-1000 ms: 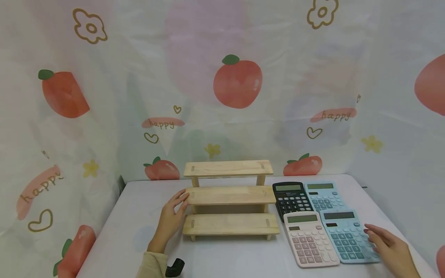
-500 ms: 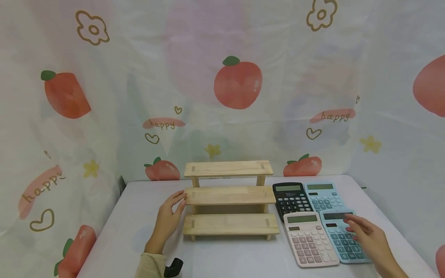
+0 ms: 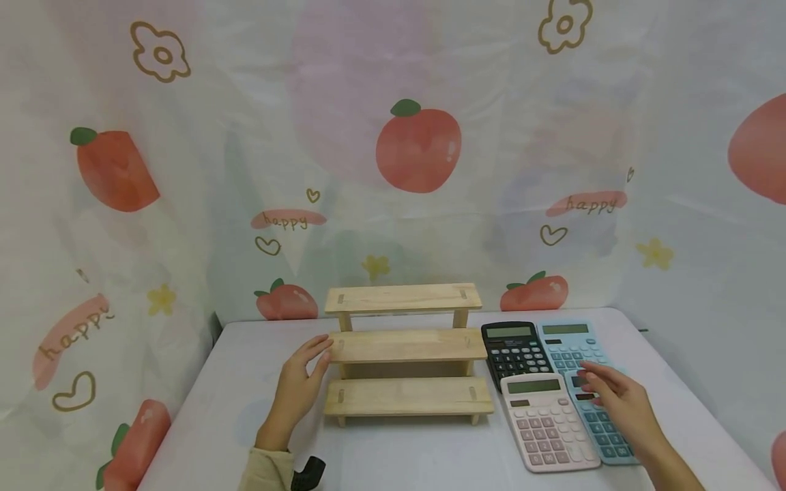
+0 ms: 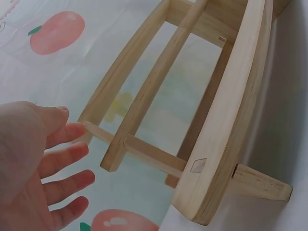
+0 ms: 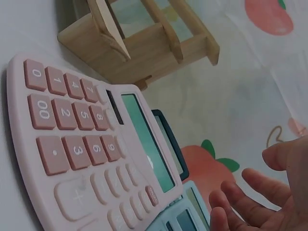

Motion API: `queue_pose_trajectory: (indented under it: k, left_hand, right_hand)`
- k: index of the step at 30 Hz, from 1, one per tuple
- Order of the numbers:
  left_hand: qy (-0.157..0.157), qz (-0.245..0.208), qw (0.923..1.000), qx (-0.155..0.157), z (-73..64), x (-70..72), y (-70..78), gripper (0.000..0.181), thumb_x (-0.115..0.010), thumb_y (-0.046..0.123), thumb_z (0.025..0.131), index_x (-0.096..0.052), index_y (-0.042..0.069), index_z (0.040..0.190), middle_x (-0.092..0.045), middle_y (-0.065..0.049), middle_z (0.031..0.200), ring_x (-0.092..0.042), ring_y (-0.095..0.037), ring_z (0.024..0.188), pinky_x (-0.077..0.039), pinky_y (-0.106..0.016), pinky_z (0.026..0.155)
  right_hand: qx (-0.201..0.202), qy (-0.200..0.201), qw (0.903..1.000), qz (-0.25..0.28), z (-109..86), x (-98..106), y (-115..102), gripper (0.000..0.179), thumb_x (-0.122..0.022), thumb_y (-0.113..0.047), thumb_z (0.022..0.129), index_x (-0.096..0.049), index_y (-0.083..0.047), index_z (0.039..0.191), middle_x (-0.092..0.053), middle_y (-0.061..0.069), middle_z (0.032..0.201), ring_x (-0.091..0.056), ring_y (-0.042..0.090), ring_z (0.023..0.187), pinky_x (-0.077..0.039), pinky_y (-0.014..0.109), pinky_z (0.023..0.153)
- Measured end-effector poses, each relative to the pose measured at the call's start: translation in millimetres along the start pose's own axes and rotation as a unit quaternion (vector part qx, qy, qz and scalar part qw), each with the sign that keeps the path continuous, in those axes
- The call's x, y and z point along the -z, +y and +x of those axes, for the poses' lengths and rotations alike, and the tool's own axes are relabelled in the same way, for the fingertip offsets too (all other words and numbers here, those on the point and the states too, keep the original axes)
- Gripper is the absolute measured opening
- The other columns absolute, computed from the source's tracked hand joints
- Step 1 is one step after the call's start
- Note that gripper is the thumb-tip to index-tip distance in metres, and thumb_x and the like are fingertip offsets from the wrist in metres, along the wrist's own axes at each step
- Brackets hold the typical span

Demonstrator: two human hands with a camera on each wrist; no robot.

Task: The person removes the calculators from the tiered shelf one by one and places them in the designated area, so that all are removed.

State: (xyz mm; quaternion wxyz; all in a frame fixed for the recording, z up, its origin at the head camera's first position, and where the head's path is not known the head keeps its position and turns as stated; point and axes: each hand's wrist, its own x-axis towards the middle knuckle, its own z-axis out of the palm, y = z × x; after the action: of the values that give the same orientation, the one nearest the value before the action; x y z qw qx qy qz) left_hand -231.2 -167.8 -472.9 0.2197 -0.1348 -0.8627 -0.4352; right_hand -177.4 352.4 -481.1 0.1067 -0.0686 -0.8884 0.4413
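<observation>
A three-step wooden stand point(image 3: 408, 346) stands at the middle of the table. My left hand point(image 3: 295, 385) is at the left end of its middle step, fingertips right at the edge and fingers relaxed. In the left wrist view that hand point(image 4: 38, 168) has its fingers spread beside the stand. Over the front light-blue calculator point(image 3: 608, 433), my right hand point(image 3: 626, 406) hovers with loosely bent fingers and nothing in them, covering part of its screen and keys. A pink-and-white calculator point(image 3: 543, 423) lies left of it, its keys seen large in the right wrist view.
Behind these lie a black calculator point(image 3: 517, 353) and another light-blue calculator point(image 3: 568, 341), close to the stand's right side. A small black object point(image 3: 309, 472) shows by the left sleeve point(image 3: 267, 469). Printed cloth point(image 3: 491, 259) hangs around the white table point(image 3: 393, 457).
My right hand has moved left and away from me, from the front blue calculator's right edge to over its upper part. The left hand stays at the stand, almost still.
</observation>
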Motion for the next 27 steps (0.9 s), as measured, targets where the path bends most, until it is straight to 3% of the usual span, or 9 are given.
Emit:
queue_pose_trajectory:
  k: [2, 6, 10, 13, 20, 27]
  left_hand:
    - [-0.004, 0.001, 1.0000, 0.002, 0.1, 1.1, 2.3, 0.031, -0.064, 0.016, 0.100, -0.070, -0.001, 0.125, -0.065, -0.018, 0.137, -0.058, -0.039, 0.133, -0.044, -0.057, 0.110]
    - [-0.014, 0.013, 0.9998, 0.005, -1.8, 3.4, 6.5, 0.031, -0.064, 0.017, 0.100, -0.070, 0.000, 0.125, -0.065, -0.017, 0.137, -0.057, -0.038, 0.133, -0.044, -0.057, 0.110]
    - [-0.021, 0.035, 0.9992, 0.003, -4.9, 6.6, 9.7, 0.031, -0.065, 0.017, 0.099, -0.071, 0.002, 0.125, -0.065, -0.016, 0.137, -0.058, -0.038, 0.133, -0.045, -0.058, 0.109]
    - [-0.025, 0.050, 0.9984, -0.002, -7.5, 9.6, 11.6, 0.031, -0.066, 0.017, 0.098, -0.071, 0.002, 0.125, -0.065, -0.016, 0.137, -0.058, -0.038, 0.132, -0.045, -0.058, 0.108]
    - [-0.030, 0.094, 0.9948, -0.023, -16.5, 13.7, 14.0, 0.030, -0.068, 0.017, 0.097, -0.072, 0.005, 0.123, -0.066, -0.013, 0.136, -0.060, -0.038, 0.129, -0.047, -0.060, 0.104]
    - [-0.011, 0.136, 0.9872, -0.083, -23.5, 15.6, 17.1, 0.028, -0.072, 0.013, 0.093, -0.074, 0.008, 0.120, -0.069, -0.011, 0.131, -0.065, -0.035, 0.122, -0.052, -0.057, 0.096]
  right_hand:
    - [0.012, 0.001, 0.9999, 0.007, 1.1, -4.0, -4.1, 0.049, -0.048, -0.030, 0.108, -0.051, 0.007, 0.140, -0.073, 0.004, 0.113, -0.060, -0.012, 0.083, -0.056, 0.020, 0.069]
    - [0.033, 0.003, 0.9993, 0.018, 2.3, -11.6, -10.5, 0.047, -0.048, -0.028, 0.108, -0.053, 0.008, 0.139, -0.071, -0.013, 0.109, -0.062, -0.010, 0.084, -0.057, 0.023, 0.069]
    - [0.034, -0.004, 0.9993, 0.017, 3.3, -18.5, -16.3, 0.047, -0.047, -0.028, 0.108, -0.052, 0.007, 0.139, -0.073, 0.010, 0.117, -0.060, -0.011, 0.084, -0.056, 0.023, 0.068]
    - [0.020, -0.020, 0.9995, 0.013, 4.2, -23.4, -22.4, 0.049, -0.045, -0.031, 0.109, -0.051, 0.005, 0.142, -0.064, 0.029, 0.130, -0.058, -0.013, 0.085, -0.053, 0.020, 0.070]
    - [0.054, -0.021, 0.9979, 0.030, 2.5, -32.3, -38.6, 0.046, -0.049, -0.027, 0.108, -0.053, 0.005, 0.140, -0.063, 0.030, 0.130, -0.060, -0.010, 0.088, -0.055, 0.020, 0.072]
    - [0.091, -0.035, 0.9946, 0.035, 0.7, -39.2, -57.2, 0.039, -0.049, -0.019, 0.108, -0.055, 0.005, 0.138, -0.063, 0.030, 0.130, -0.059, -0.011, 0.091, -0.053, 0.013, 0.077]
